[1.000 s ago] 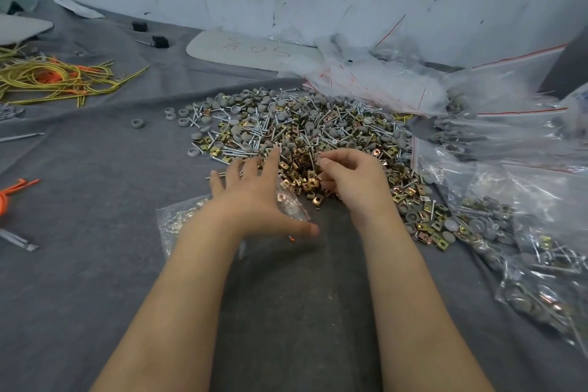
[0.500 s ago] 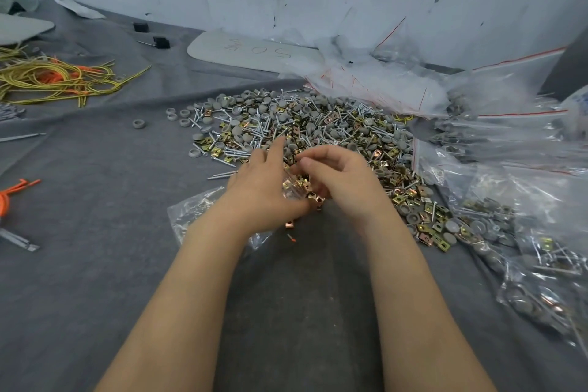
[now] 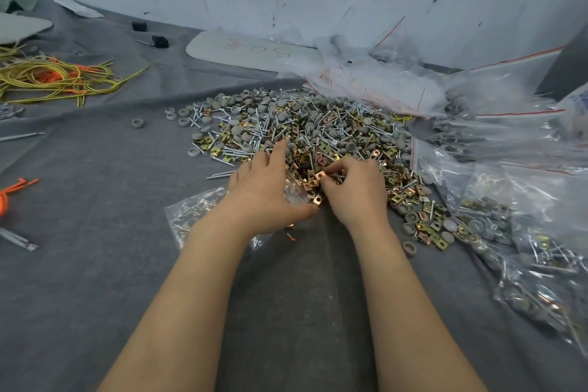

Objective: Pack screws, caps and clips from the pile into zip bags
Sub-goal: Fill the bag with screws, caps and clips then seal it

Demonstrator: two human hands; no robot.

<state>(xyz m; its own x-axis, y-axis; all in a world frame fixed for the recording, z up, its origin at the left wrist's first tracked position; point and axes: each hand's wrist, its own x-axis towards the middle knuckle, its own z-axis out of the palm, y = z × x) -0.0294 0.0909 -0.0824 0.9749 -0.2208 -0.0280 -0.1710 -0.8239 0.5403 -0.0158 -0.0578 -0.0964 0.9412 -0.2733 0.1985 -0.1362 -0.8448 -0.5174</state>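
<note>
A big pile (image 3: 318, 127) of silver screws, grey round caps and brass clips lies on the grey cloth. My left hand (image 3: 267, 191) holds the mouth of a clear zip bag (image 3: 194, 213) at the pile's near edge, thumb under the opening and index finger stretched into the pile. The bag trails back to the left under my wrist and has small parts in it. My right hand (image 3: 356, 191) sits just right of the bag's mouth with curled fingers, pinching brass clips (image 3: 319, 174) at the pile's edge.
Filled zip bags (image 3: 509, 232) crowd the right side, with empty red-striped bags (image 3: 397, 86) behind the pile. Yellow and orange cords (image 3: 54, 76) lie far left, an orange tie (image 3: 12, 191) at the left edge. A white board (image 3: 254, 51) leans by the wall.
Both hands moved forward into the pile's near edge. My left hand pulled the bag's mouth up to the clips, and my right hand's fingers closed on clips beside it.
</note>
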